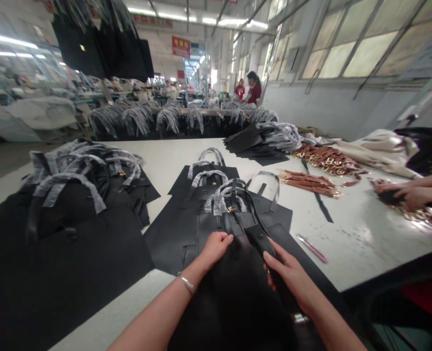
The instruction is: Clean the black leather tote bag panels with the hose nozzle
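Note:
My left hand (215, 249), with a bracelet at the wrist, pinches the top edge of a black handbag (234, 297) lying in front of me. Thumb and fingers of my right hand (289, 273) are closed around a black leather strap (259, 236); its wide flat end, with a small round stud, points up and left over the bag's opening. Plastic-wrapped handles (221, 197) and a gold-coloured clasp (230, 209) show just beyond my hands. Under and behind this bag lie more black bag pieces (175, 224).
Black bags with wrapped handles (91, 234) are piled at left, another stack (252, 141) at the back. Brown straps (311, 183), a loose black strap (318, 197) and pink-handled snips (313, 248) lie at right. A co-worker's hands (413, 192) handle something dark at the far right.

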